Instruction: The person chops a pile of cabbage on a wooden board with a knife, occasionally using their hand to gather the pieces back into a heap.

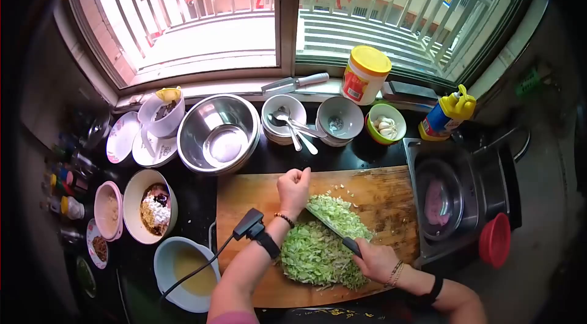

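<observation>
Countertop bowls [150,206] hold seasonings [156,209], garlic [385,126], spoons [293,128].

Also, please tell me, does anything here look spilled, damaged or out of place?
Only small things: pale bits lie loose on the board, outside the chopped greens, and the board's right part looks darkly stained or worn.

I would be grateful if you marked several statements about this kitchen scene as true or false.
1. The right hand holds the knife by its handle. True.
2. The chopped greens lie in a steel bowl. False: they lie on the cutting board.
3. A green bowl holds garlic cloves. True.
4. The red bowl stands left of the board. False: it is to the right.
</observation>
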Tool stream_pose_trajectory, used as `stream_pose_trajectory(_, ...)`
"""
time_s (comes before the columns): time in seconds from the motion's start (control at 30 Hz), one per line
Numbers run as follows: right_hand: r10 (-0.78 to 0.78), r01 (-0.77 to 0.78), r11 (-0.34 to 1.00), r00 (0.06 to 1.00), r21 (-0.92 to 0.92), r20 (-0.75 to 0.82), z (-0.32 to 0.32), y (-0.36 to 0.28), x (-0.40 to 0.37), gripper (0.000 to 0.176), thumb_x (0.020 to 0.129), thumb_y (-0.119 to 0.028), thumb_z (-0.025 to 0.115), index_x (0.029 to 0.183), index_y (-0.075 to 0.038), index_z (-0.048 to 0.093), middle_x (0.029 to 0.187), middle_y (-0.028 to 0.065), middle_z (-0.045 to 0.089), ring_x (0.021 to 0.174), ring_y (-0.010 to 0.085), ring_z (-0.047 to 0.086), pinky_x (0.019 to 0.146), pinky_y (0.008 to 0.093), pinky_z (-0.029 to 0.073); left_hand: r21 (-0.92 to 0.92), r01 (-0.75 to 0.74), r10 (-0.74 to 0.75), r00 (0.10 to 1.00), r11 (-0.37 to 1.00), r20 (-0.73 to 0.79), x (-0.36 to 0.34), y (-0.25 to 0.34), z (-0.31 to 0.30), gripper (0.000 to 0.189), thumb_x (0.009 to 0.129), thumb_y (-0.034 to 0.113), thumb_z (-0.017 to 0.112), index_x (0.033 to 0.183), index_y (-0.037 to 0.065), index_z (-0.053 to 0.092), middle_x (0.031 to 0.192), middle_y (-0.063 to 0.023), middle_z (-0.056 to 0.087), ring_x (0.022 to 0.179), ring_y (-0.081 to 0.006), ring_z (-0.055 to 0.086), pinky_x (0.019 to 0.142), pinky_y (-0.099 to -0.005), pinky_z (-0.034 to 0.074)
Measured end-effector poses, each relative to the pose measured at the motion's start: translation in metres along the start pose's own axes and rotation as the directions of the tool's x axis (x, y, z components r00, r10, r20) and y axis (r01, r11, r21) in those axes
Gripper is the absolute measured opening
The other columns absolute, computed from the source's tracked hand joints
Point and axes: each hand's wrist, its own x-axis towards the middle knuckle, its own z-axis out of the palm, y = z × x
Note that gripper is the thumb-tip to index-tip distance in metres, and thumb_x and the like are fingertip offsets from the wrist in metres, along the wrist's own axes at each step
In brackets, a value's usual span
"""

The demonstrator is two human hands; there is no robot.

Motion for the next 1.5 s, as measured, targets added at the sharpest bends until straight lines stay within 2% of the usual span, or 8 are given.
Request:
stream_pose_trajectory(0.13,-0.052,0.050,0.999,0.994,-0.022,-0.100,0.024,0.013,-0.002,0.033,0.082,-0.024,0.058,0.107,-0.008,0.042,0.079,0.0142,0.061,0.066,0.0333,0.061,0.055,0.0448,0.047,-0.059,-0.054,0.054,0.999,0.997,0.001,-0.016,0.017,-0.005,0.033,0.082,0.017,0.063,0.057,0.000,0.053,0.047,0.0038,0.044,0.046,-0.0014,0.035,0.042,-0.0227,0.029)
stream_pose_trajectory(0.37,-0.082,0.068,0.988,0.992,-0.136,-0.095,-0.054,0.013,0.003,0.029,0.081,-0.025,0.060,0.100,-0.009,0.045,0.074,0.0116,0.060,0.063,0.0314,0.061,0.052,0.0431,0.047,-0.154,-0.049,0.047,0.999,0.987,-0.013,0.013,0.028,0.019,0.034,0.082,0.019,0.064,0.056,-0.002,0.053,0.047,0.0013,0.045,0.047,-0.0029,0.037,0.043,-0.0245,0.031)
stream_pose_trajectory(0.5,-0.079,0.064,0.976,0.995,-0.206,-0.065,-0.016,0.055,0.018,0.029,0.081,-0.026,0.060,0.099,-0.009,0.045,0.073,0.0105,0.060,0.061,0.0301,0.061,0.051,0.0414,0.047,-0.040,-0.033,0.033,0.999,0.999,-0.015,0.003,0.008,0.033,0.034,0.081,0.019,0.064,0.057,-0.002,0.052,0.045,-0.0015,0.045,0.045,-0.0054,0.035,0.042,-0.0270,0.032)
stream_pose_trajectory(0.63,-0.128,0.105,0.986,0.975,-0.131,-0.182,-0.002,0.062,0.014,0.027,0.080,-0.025,0.060,0.099,-0.010,0.047,0.073,0.0095,0.060,0.060,0.0295,0.061,0.051,0.0403,0.048,-0.009,-0.097,0.097,0.995,0.995,0.009,-0.004,0.014,0.030,0.033,0.081,0.018,0.064,0.057,-0.001,0.051,0.045,-0.0006,0.043,0.045,-0.0048,0.035,0.042,-0.0268,0.031)
stream_pose_trajectory(0.77,-0.146,0.127,0.979,0.983,-0.160,-0.110,-0.046,0.056,0.011,0.029,0.078,-0.024,0.062,0.099,-0.011,0.047,0.074,0.0096,0.061,0.064,0.0290,0.061,0.053,0.0399,0.048,-0.199,-0.051,0.044,0.998,0.979,-0.039,-0.003,0.027,0.034,0.032,0.082,0.016,0.064,0.058,-0.001,0.051,0.047,0.0010,0.040,0.046,-0.0036,0.033,0.042,-0.0243,0.029)
stream_pose_trajectory(1.03,-0.153,0.131,0.970,0.984,-0.205,-0.094,-0.017,0.096,0.025,0.030,0.077,-0.022,0.062,0.101,-0.010,0.048,0.078,0.0109,0.061,0.066,0.0312,0.061,0.057,0.0415,0.049,-0.004,-0.127,0.127,0.992,0.992,-0.010,-0.013,0.015,0.039,0.031,0.082,0.017,0.064,0.058,0.001,0.051,0.046,0.0005,0.044,0.044,-0.0060,0.035,0.042,-0.0255,0.031)
stream_pose_trajectory(1.2,-0.232,0.208,0.956,0.967,-0.205,-0.101,-0.062,0.088,0.029,0.028,0.077,-0.022,0.062,0.100,-0.011,0.049,0.076,0.0093,0.060,0.067,0.0290,0.061,0.056,0.0388,0.048,-0.166,-0.072,0.065,0.997,0.984,-0.050,-0.007,0.030,0.041,0.033,0.083,0.018,0.062,0.059,-0.001,0.051,0.046,0.0005,0.042,0.045,-0.0038,0.034,0.042,-0.0248,0.029)
stream_pose_trajectory(1.5,-0.232,0.221,0.967,0.969,-0.125,-0.082,-0.038,0.111,0.035,0.028,0.078,-0.023,0.062,0.100,-0.011,0.049,0.079,0.0107,0.062,0.070,0.0315,0.061,0.060,0.0424,0.048,-0.051,-0.108,0.107,0.994,0.993,-0.025,-0.008,0.024,0.046,0.032,0.083,0.017,0.062,0.059,-0.001,0.052,0.046,-0.0003,0.042,0.044,-0.0046,0.035,0.042,-0.0262,0.030)
